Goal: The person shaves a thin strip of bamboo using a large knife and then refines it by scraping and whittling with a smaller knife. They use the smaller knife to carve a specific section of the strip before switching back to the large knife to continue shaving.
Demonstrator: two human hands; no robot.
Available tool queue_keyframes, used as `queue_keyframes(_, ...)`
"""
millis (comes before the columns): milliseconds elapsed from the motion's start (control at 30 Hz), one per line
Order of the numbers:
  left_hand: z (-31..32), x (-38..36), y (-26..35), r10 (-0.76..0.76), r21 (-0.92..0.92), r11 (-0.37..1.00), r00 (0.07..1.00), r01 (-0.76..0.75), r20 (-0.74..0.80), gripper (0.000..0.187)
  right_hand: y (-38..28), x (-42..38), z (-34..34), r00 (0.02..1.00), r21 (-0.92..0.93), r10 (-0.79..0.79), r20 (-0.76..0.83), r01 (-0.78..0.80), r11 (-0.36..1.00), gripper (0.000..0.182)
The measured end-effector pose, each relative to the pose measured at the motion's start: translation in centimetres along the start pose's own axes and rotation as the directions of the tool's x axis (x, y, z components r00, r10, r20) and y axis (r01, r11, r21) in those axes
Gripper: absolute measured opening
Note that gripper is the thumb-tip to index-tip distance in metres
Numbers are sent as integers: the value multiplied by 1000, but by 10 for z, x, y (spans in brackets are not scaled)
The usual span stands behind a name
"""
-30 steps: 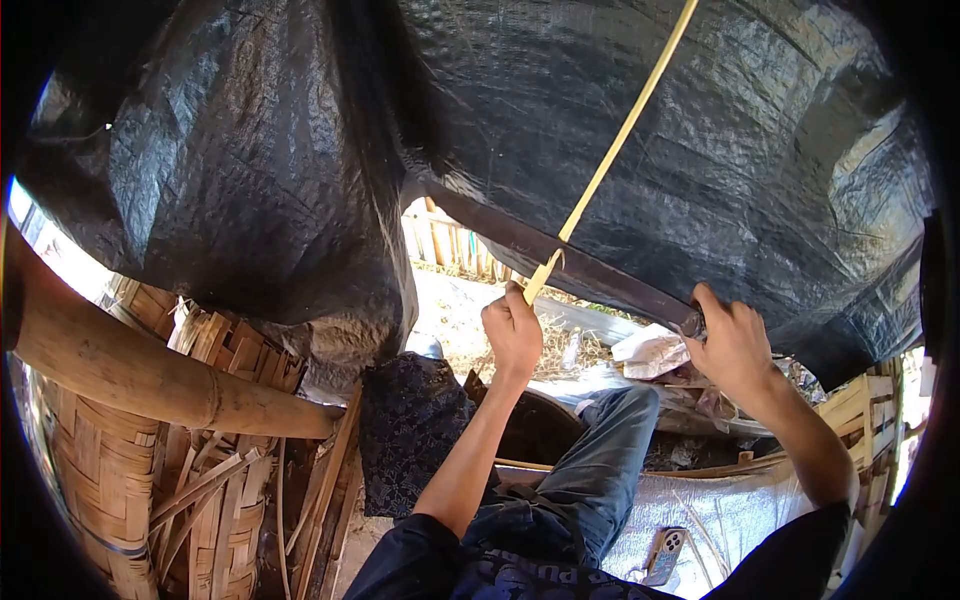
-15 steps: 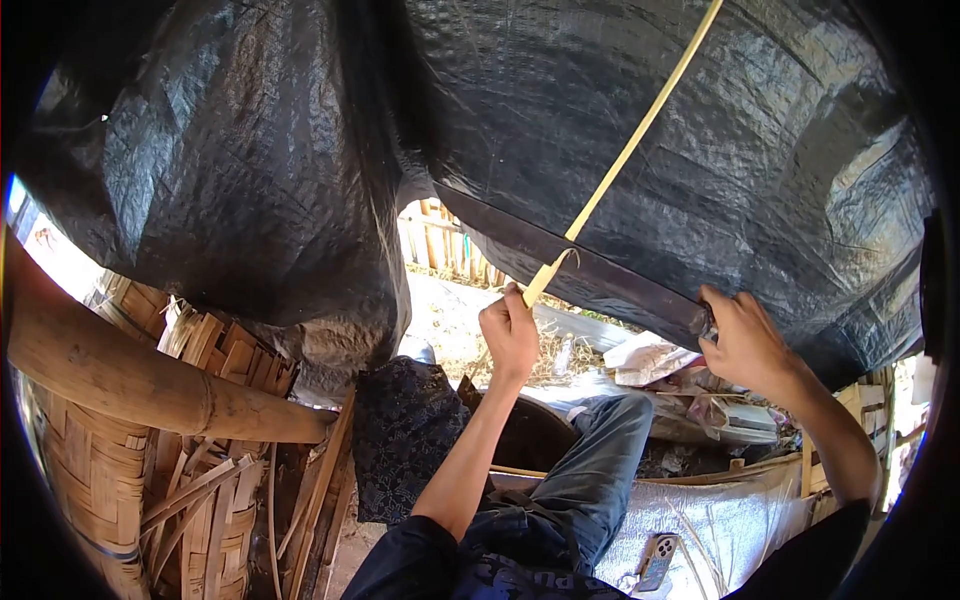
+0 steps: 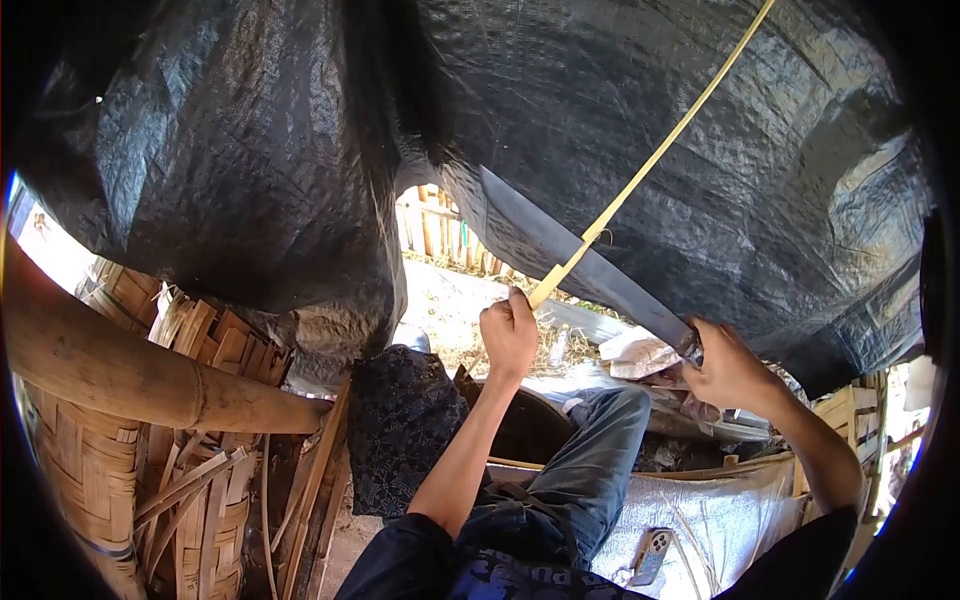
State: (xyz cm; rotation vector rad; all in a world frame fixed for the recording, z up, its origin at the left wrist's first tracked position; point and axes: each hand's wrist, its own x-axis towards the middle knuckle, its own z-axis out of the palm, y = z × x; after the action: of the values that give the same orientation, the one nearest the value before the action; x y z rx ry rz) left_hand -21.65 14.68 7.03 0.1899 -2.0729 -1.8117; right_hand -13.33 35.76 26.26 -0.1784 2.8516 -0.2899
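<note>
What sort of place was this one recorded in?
Probably an outdoor bamboo-weaving shelter: a black tarp overhead, woven baskets by a bamboo pole, and the hands working a bamboo strip with a long knife.

black tarp (image 3: 640, 110) close overhead, bamboo pole (image 3: 130, 365) and woven baskets (image 3: 90, 480) crowding left

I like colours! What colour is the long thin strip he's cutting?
Pale yellow strip, seen in the head view.

Tarp-roofed (image 3: 250, 150) bamboo-weaving workshop, woven baskets (image 3: 90, 470)
</note>
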Motion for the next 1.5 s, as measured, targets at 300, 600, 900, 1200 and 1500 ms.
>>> queue_keyframes(300, 10, 0, 2, -11, -42, 999, 999, 9, -41, 51, 8, -3, 2, 995, 233, -1, 99, -22, 972, 39)
queue_keyframes(600, 16, -3, 12, -37, -239, 971, 998, 26, -43, 53, -17, -2, 30, 994, 23, 47, -100, -45, 999, 46)
queue_keyframes(900, 8, 5, 15, 55, 113, 992, 997, -49, -53, 50, -7, -6, 0, 999, 246, 37, 19, -41, 968, 35)
queue_keyframes(1200, 33, 1, 29, 100, 182, 977, 993, -110, 63, 47, 21, -23, -11, 891, 348, 343, 296, -435, 831, 46)
queue_keyframes(1500, 45, 24, 38, 32, -151, 988, 917, 32, 399, 61, 46, -47, 25, 933, 234, 60, -356, 27, 972, 27)
